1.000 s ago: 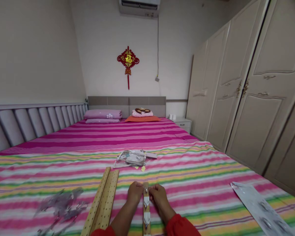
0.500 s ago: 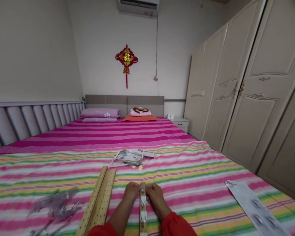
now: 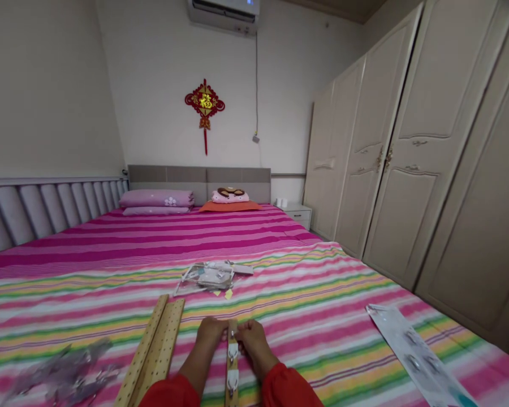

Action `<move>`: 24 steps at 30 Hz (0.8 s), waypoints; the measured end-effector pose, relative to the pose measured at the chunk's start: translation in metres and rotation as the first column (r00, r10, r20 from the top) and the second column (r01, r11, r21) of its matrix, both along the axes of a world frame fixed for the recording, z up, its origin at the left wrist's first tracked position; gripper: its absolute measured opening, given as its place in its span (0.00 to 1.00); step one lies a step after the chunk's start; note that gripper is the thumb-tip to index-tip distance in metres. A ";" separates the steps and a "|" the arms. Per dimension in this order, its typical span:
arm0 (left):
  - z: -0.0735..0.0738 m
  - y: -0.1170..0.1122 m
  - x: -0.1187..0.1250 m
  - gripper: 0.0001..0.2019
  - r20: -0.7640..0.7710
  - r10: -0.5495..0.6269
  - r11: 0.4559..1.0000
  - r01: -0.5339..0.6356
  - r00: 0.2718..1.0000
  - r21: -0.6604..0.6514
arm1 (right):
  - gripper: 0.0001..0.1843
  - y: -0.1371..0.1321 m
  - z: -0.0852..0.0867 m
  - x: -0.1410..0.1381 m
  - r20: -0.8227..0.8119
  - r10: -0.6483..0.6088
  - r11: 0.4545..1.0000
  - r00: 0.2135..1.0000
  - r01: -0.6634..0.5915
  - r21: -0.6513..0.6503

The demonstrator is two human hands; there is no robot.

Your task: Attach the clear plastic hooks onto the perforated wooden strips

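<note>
A narrow wooden strip (image 3: 232, 362) with white hooks stuck on it lies lengthwise on the striped bedspread (image 3: 322, 294) right in front of me. My left hand (image 3: 211, 332) and my right hand (image 3: 251, 337) close on its far end from either side, fingers curled against the wood. Both sleeves are red. Two longer perforated wooden strips (image 3: 153, 353) lie side by side just left of my left hand.
A clear plastic packet (image 3: 206, 276) with small parts and yellow scraps lies further up the bed. Crumpled clear wrapping (image 3: 59, 376) sits at lower left, a long white backing sheet with hooks (image 3: 415, 353) at lower right. Wardrobe doors (image 3: 407, 164) line the right side.
Both hands stay on the end of the hook strip. The view has swung to the right, so everything on the bed sits further left in the picture.
</note>
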State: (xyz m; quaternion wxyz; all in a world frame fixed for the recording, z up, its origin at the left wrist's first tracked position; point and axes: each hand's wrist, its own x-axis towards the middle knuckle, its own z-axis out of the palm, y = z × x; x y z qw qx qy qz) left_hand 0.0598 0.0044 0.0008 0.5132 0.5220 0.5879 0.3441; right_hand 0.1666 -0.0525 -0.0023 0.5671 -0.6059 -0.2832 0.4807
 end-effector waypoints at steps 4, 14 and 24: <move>-0.001 0.003 -0.001 0.19 -0.118 0.012 1.000 -0.012 0.993 0.002 | 0.12 0.002 -0.002 0.001 0.002 0.001 1.000 1.000 -0.001 -0.016; 0.012 -0.007 0.001 0.22 -0.201 0.059 0.998 -0.058 0.978 0.009 | 0.13 0.001 -0.001 0.001 0.018 0.064 0.998 0.998 -0.064 -0.020; 0.012 -0.006 0.001 0.17 -0.297 0.047 0.999 -0.038 0.954 0.035 | 0.13 0.001 -0.002 0.002 -0.008 0.063 0.997 0.998 -0.063 -0.032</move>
